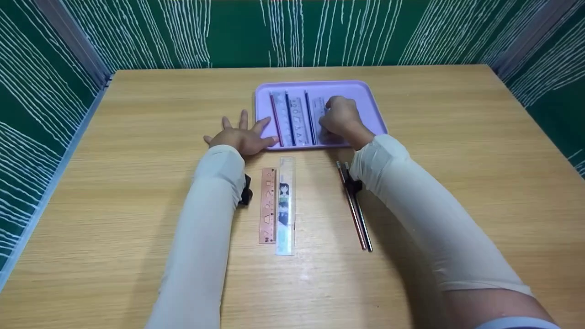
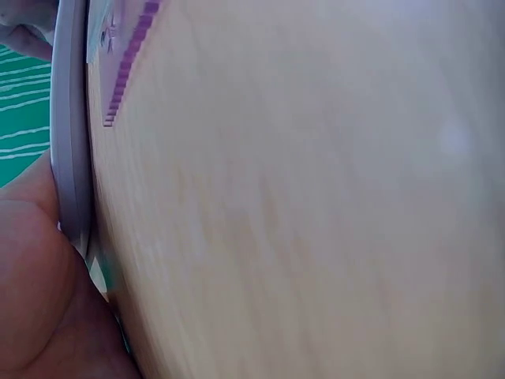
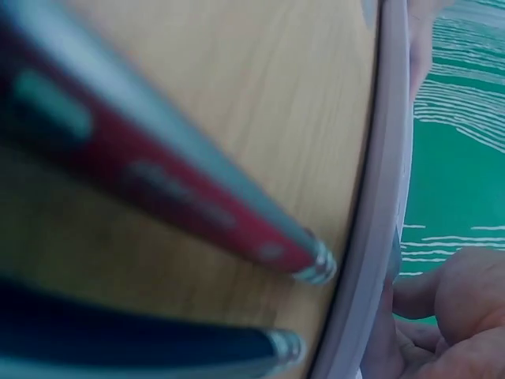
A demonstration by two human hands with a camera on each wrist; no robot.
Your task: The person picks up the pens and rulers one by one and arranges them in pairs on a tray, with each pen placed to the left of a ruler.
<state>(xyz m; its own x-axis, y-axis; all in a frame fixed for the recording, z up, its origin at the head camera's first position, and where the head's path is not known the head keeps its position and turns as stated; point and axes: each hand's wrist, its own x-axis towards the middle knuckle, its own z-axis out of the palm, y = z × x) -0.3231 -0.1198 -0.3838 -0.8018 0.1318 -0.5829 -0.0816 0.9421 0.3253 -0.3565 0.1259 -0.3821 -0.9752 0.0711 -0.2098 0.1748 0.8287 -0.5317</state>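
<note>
My right hand [image 1: 340,116] is over the right part of a lilac tray [image 1: 372,112]. Its curled fingers grip a clear ruler [image 1: 317,106], partly hidden under the hand. My left hand [image 1: 240,138] lies with fingers spread at the tray's left front corner, its thumb and index finger touching the rim. To the left of the gripped ruler, the tray holds a red pencil [image 1: 276,118], a clear ruler [image 1: 280,109], a dark pencil [image 1: 290,119], a shape-stencil ruler [image 1: 298,119] and another dark pencil [image 1: 310,116], all roughly parallel.
In front of the tray, a pink stencil ruler [image 1: 267,205] lies beside a clear ruler with a cartoon print [image 1: 284,210]. Farther right, below my right forearm, lie a red pencil [image 3: 197,189] and a dark pencil [image 3: 158,339]. Green walls with white streaks border the wooden table [image 1: 160,105].
</note>
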